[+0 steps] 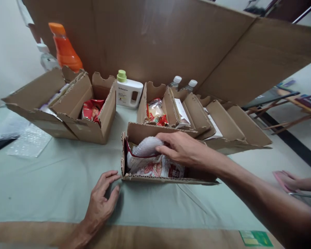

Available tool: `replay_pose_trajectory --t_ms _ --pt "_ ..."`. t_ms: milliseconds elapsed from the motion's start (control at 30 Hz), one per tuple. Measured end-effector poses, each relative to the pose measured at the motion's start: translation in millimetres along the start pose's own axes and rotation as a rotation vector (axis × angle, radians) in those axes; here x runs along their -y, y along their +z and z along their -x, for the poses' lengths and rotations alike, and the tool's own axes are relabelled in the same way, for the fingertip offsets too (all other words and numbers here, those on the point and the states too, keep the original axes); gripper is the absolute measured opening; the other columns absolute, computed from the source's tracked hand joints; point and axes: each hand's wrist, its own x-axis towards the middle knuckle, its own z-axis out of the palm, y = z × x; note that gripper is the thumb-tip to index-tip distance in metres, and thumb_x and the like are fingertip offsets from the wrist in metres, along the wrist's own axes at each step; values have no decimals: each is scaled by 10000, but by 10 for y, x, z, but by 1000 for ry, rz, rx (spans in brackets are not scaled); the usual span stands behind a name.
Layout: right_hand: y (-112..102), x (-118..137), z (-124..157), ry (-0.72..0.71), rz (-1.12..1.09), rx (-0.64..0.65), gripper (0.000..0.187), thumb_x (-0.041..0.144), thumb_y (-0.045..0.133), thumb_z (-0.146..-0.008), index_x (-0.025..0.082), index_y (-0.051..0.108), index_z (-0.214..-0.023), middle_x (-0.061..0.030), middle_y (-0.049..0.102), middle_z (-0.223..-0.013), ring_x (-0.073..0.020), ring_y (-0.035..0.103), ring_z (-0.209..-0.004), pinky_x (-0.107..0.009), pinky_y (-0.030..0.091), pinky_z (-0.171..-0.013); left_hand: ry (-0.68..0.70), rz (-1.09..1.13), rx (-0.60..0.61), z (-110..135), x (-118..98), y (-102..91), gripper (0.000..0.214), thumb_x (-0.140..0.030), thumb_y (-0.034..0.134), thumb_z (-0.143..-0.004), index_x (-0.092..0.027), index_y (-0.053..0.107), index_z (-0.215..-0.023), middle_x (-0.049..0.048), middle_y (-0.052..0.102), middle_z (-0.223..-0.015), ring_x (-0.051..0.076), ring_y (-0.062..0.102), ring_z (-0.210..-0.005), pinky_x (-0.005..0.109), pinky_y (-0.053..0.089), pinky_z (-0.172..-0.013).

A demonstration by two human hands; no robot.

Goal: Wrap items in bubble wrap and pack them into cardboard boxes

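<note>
In front of me an open cardboard box [171,180] sits on the pale green cloth. Inside it lies a printed snack bag [150,168] with a dark red edge. My right hand [180,147] reaches into the box from the right, its thumb and fingers closed on a bubble-wrapped bundle [146,146] above the bag. What the wrap covers cannot be made out. My left hand [103,193] lies on the cloth by the box's front left corner, thumb apart from the fingers, holding nothing; its fingertips are close to or touching the cardboard.
Behind stand more cardboard boxes, with a red packet [92,110], a red-and-gold packet [157,112] and white cartons. A white jug [129,91], an orange drink bottle [66,48] and clear bottles stand behind them. Bubble wrap [29,140] lies left. Another person's foot [290,181] shows at right.
</note>
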Motion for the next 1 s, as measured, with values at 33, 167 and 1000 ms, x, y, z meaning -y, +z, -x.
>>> replay_pose_trajectory --t_ms 33,167,1000 --pt "-11 -24 0 30 66 30 150 250 574 -962 200 667 -855 -23 704 -764 -163 606 -663 -282 364 -621 -4 -1 1 2 9 3 206 -269 594 -958 -226 747 -1089 107 729 -1156 243 728 -1071 381 624 -925" --pt "12 -91 -58 150 361 102 196 307 597 -966 197 711 -850 -79 733 -757 -237 684 -710 -315 385 -628 -9 3 15 6 3 11 201 -240 601 -955 -233 745 -1096 105 737 -1159 237 733 -1076 351 630 -903" --pt "52 -219 178 -15 249 3 218 186 553 -945 230 765 -975 -58 776 -871 -205 715 -804 -289 462 -693 -77 65 32 -5 12 16 179 -300 610 -951 -218 729 -1056 113 711 -1143 242 713 -1070 324 636 -805"
